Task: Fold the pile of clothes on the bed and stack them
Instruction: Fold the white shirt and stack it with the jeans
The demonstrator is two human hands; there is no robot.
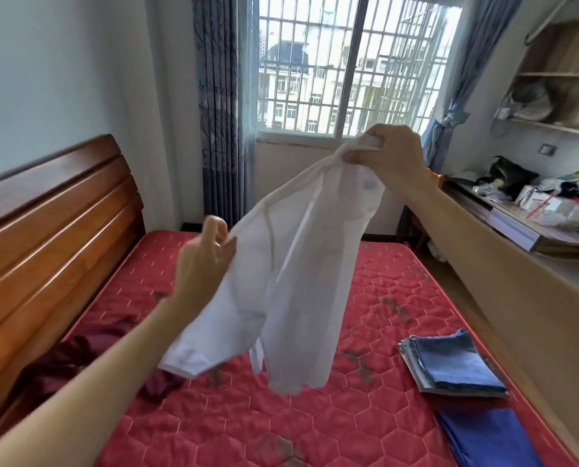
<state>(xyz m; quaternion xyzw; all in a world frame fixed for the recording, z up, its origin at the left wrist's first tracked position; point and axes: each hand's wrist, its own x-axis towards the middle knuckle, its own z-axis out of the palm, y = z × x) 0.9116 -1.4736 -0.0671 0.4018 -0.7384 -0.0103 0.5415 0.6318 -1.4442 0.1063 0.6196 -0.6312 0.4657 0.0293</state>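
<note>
Fingers of the right hand (387, 156) and left hand (204, 261) curl onto the thin white shirt (298, 274), holding it above the bed (365, 332) (the folded stack (449, 362) lies nearby), and a slack pinch could drop it crumpled.

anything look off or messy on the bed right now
Dark stains blotch the red mattress, most around its middle and right. A maroon garment lies crumpled at the left, unfolded. The folded stack looks tidy.
</note>
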